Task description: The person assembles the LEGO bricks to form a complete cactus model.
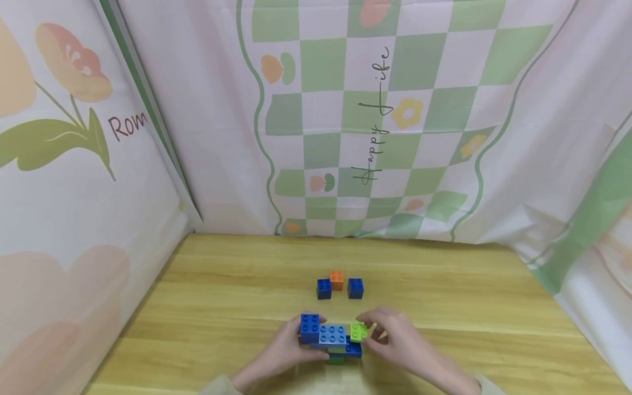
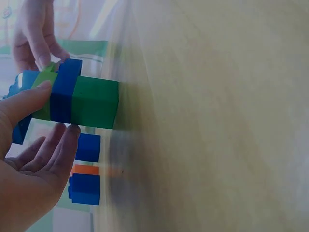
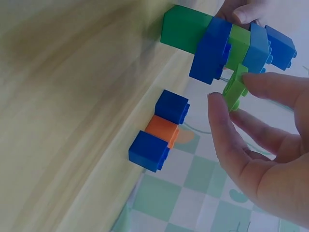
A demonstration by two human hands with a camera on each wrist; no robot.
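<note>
A stack of toy building bricks sits between the hands: a dark green brick at the bottom, then a blue one, a lime one, a light blue one and a dark blue one at the top left. My left hand grips the stack from the left, thumb on the near side and fingers on the far side. With thumb and fingertips, my right hand pinches a small lime brick at the stack's right side, above the protruding blue brick. Whether it touches the stack is unclear.
Behind the stack, two dark blue bricks and an orange brick stand on the wooden table. A patterned curtain hangs along the back edge; printed cloth lines the left side.
</note>
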